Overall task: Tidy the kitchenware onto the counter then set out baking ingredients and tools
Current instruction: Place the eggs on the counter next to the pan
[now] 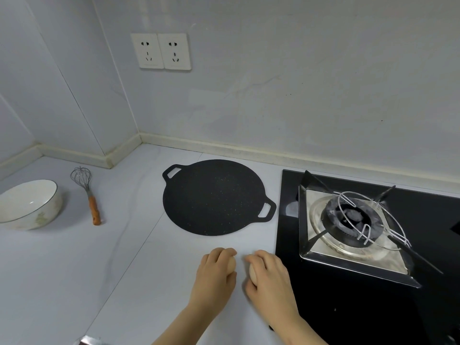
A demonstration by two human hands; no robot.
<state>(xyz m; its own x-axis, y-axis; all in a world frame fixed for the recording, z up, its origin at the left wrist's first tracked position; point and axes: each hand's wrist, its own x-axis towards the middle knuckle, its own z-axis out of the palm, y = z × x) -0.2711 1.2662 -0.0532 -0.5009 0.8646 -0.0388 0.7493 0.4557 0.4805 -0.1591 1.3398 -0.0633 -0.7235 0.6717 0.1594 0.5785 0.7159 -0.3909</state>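
Observation:
My left hand [216, 272] is curled around a brown egg [232, 265] low over the pale counter [119, 270]. Beside it my right hand [267, 275] grips a second, paler egg [253, 275]. Both hands hover just in front of a flat black griddle pan [214, 197] with two loop handles, lying on the counter. Far left stands a white ceramic bowl [29, 204]. A wire whisk [87, 192] with an orange handle lies just to the right of the bowl.
A black glass gas hob [348, 307] fills the right side, its burner [352, 220] topped by a wire ring stand. Two wall sockets [161, 51] sit above the counter corner. A raised ledge runs along the back wall.

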